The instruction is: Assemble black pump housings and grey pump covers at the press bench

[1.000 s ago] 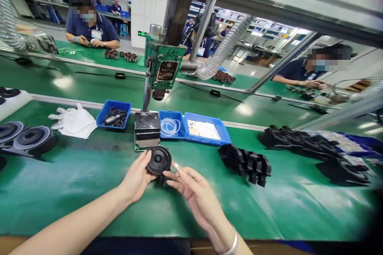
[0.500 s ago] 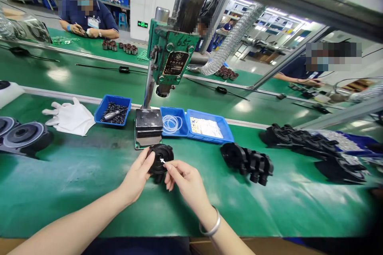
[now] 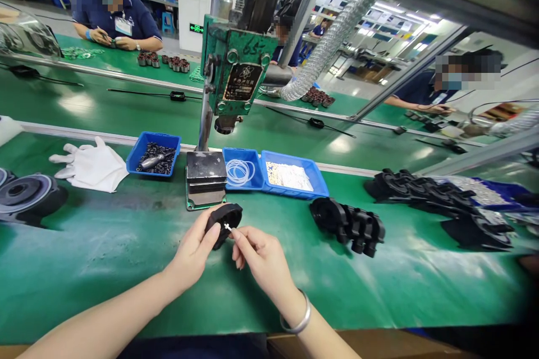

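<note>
My left hand [image 3: 197, 244] is closed around a round black plastic housing [image 3: 231, 213], its thumb on the near rim and its hollow side tilted toward my right hand. Between the thumb and fingertips of my right hand [image 3: 256, 249] is a small white plastic piece [image 3: 228, 226]. Its tip is at the housing's opening; whether it touches the inside I cannot tell. Just beyond my hands stands the black block base [image 3: 206, 168] of a green press [image 3: 238, 70]. Several similar black housings [image 3: 349, 227] lie in a row to the right.
Behind the housing are a blue bin of small black parts [image 3: 154, 157], a blue bin with clear tubing [image 3: 240, 172] and a blue tray of small white parts [image 3: 290, 175]. A white glove [image 3: 95, 165] lies left. More black housings [image 3: 421, 190] sit far right. Co-workers sit across the bench.
The black housing has turned in my left hand, so its open face now shows more edge-on. My right hand stays close to it with the white piece. The camera view has shifted slightly.
</note>
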`<state>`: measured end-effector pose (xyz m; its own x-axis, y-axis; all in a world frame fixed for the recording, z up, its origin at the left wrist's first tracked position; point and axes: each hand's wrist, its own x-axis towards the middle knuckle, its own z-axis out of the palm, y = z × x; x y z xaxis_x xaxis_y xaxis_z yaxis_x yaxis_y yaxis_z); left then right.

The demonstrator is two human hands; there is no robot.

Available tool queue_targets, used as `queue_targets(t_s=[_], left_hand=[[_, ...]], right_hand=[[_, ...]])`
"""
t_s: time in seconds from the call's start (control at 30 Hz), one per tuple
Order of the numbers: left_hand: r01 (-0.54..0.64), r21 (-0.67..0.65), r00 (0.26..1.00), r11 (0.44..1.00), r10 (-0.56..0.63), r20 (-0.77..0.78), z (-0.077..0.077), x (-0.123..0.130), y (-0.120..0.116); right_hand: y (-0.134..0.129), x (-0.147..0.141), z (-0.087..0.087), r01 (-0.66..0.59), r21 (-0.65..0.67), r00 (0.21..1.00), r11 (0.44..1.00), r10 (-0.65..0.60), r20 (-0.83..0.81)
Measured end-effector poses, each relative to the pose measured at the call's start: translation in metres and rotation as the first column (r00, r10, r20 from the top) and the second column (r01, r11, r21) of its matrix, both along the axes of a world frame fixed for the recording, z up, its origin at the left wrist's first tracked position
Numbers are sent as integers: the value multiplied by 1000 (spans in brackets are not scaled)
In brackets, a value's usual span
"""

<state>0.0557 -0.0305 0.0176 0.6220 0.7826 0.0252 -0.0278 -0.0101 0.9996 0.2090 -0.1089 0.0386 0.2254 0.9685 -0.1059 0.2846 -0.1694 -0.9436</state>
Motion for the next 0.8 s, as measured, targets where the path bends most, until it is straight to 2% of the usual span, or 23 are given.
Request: queue_targets(t_s=[0.17,0.3,0.53,0.67,0.8], left_hand=[[61,224,997,973,-47,-68,-2,-3,-2],[93,337,990,937,-52,-129,-6,-5,-5],[100,397,986,913,-38,-161,-11,-6,-7],[131,427,983,895,-60,-175,-12,-6,-6],[176,446,977,877,-100,-188,-14,-6,-6]], right_hand=[[-5,2,-2,-41,99,950,994,8,314],[-7,-2,-6,-74,170,885,983,-14,465],[-7,-9,-16,-85,243,825,966,-68,560],[-7,-8,-20,-99,256,804,962,-74,590],[-8,-8,-31,-91,275,801,957,-93,591]])
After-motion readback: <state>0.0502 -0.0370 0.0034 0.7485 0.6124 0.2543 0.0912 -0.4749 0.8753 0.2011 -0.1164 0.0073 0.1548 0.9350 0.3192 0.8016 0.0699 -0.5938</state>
